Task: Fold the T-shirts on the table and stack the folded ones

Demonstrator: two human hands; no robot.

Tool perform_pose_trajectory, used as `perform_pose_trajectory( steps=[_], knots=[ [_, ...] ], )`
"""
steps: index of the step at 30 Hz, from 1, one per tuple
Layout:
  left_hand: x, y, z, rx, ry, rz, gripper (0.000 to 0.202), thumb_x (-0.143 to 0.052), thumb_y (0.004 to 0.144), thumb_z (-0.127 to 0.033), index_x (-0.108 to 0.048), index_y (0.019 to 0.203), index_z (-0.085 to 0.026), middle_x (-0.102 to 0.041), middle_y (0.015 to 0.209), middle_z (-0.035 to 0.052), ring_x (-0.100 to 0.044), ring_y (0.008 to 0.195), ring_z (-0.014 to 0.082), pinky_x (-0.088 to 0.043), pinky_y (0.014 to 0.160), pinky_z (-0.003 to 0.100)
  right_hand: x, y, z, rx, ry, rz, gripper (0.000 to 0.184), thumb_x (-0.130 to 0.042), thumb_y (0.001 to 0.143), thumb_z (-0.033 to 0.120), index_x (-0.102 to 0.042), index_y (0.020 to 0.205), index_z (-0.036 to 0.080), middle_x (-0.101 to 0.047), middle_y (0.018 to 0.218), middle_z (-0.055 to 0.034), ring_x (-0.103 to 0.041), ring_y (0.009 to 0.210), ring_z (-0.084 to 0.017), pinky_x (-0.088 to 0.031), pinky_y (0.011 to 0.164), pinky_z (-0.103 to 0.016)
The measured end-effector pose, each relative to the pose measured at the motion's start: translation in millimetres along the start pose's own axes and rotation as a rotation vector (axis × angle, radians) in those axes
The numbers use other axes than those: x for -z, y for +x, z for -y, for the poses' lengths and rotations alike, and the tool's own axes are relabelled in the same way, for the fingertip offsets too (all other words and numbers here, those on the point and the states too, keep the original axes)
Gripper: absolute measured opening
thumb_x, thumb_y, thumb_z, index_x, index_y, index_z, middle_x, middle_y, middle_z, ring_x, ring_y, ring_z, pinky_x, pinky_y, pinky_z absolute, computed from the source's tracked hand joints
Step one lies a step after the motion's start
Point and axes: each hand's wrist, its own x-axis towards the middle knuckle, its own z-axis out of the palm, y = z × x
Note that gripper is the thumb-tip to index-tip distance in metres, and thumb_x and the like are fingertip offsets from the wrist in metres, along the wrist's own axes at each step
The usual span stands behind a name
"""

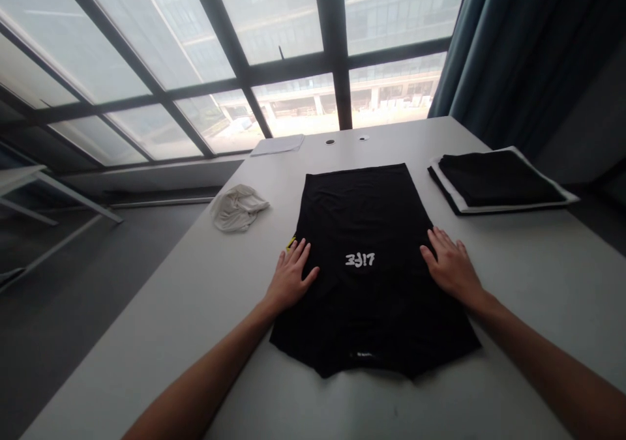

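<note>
left hand [289, 279] and right hand [452, 268] lie spread on a black shirt [362, 215], white table [186, 303] beneath, windows [267, 13] beyond.

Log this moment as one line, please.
left hand: on black shirt; right hand: on its opposite edge; shirt: spread flat on table

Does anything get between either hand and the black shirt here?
Nothing visible does. The left hand and right hand rest at the side edges of the black shirt; the white cloth and folded stack lie apart from it.
</note>
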Motion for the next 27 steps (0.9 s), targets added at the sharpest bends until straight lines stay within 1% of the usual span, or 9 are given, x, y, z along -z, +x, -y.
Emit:
perform_pose_trajectory(
  steps=[7,13,16,18,20,22,23,24,27],
  knots=[
    [-3.9,-1,5,-0.016,-0.004,-0.021,0.066,-0.046,0.100,-0.048,-0.032,0.158,-0.020,-0.027,0.164,0.0102,-0.019,0.153,0.0310,-0.021,0.121,0.056,-6,0,0,-0.006,-0.004,-0.010,0.062,-0.025,0.103,0.046,-0.043,0.150,0.009,-0.037,0.159,-0.0144,-0.032,0.148,-0.028,-0.024,0.120,-0.055],
    [-7.3,0,9,-0.020,-0.023,-0.027,0.065,-0.046,0.100,-0.047,-0.034,0.157,-0.018,-0.027,0.164,0.0113,-0.018,0.153,0.0310,-0.020,0.122,0.057,-5,0,4,-0.015,0.001,-0.006,0.063,-0.024,0.103,0.046,-0.042,0.150,0.008,-0.037,0.159,-0.0147,-0.032,0.148,-0.027,-0.024,0.120,-0.053],
    [-3.5,0,8,-0.012,-0.073,-0.040,0.064,-0.048,0.099,-0.046,-0.036,0.155,-0.019,-0.030,0.163,0.0117,-0.020,0.152,0.0318,-0.020,0.121,0.059,-4,0,4,-0.019,0.007,-0.006,0.062,-0.025,0.103,0.046,-0.042,0.151,0.009,-0.037,0.159,-0.0143,-0.031,0.149,-0.027,-0.024,0.120,-0.053],
    [2.6,-1,6,0.001,-0.140,-0.083,0.060,-0.047,0.100,-0.044,-0.038,0.154,-0.020,-0.034,0.161,0.0114,-0.025,0.151,0.0308,-0.023,0.120,0.059,-5,0,4,-0.021,0.011,-0.008,0.062,-0.025,0.103,0.046,-0.042,0.150,0.010,-0.037,0.159,-0.0141,-0.031,0.149,-0.026,-0.024,0.120,-0.053],
    [9.3,-2,3,-0.005,-0.197,-0.165,0.055,-0.044,0.102,-0.041,-0.040,0.153,-0.022,-0.038,0.159,0.0099,-0.030,0.149,0.0279,-0.024,0.121,0.057,-6,1,3,-0.019,0.013,-0.006,0.062,-0.026,0.103,0.046,-0.042,0.150,0.009,-0.036,0.159,-0.0144,-0.031,0.149,-0.026,-0.024,0.120,-0.053],
    [13.5,-3,0,-0.033,-0.209,-0.233,0.052,-0.042,0.102,-0.038,-0.041,0.152,-0.024,-0.039,0.159,0.0080,-0.030,0.150,0.0257,-0.021,0.122,0.055,-6,1,3,-0.014,0.015,-0.004,0.062,-0.025,0.103,0.046,-0.042,0.150,0.009,-0.036,0.159,-0.0148,-0.031,0.148,-0.027,-0.024,0.120,-0.054],
    [13.8,-3,-1,-0.046,-0.200,-0.238,0.052,-0.043,0.102,-0.037,-0.042,0.152,-0.024,-0.039,0.159,0.0076,-0.029,0.150,0.0256,-0.020,0.123,0.055,-6,1,2,-0.013,0.015,-0.005,0.063,-0.025,0.103,0.046,-0.042,0.150,0.009,-0.036,0.159,-0.0150,-0.031,0.148,-0.027,-0.024,0.120,-0.055],
    [12.8,-3,-2,-0.049,-0.189,-0.221,0.053,-0.044,0.101,-0.037,-0.042,0.152,-0.024,-0.039,0.159,0.0078,-0.028,0.150,0.0263,-0.019,0.123,0.056,-6,1,2,-0.011,0.016,-0.006,0.062,-0.025,0.103,0.046,-0.042,0.151,0.009,-0.036,0.159,-0.0150,-0.031,0.148,-0.027,-0.024,0.120,-0.055],
    [4.9,0,-1,-0.019,-0.154,-0.114,0.058,-0.049,0.098,-0.038,-0.041,0.153,-0.021,-0.037,0.160,0.0102,-0.026,0.151,0.0300,-0.020,0.121,0.060,-5,1,2,-0.010,0.015,-0.015,0.061,-0.026,0.103,0.045,-0.042,0.151,0.010,-0.037,0.159,-0.0150,-0.031,0.148,-0.027,-0.024,0.120,-0.054]
  ],
)
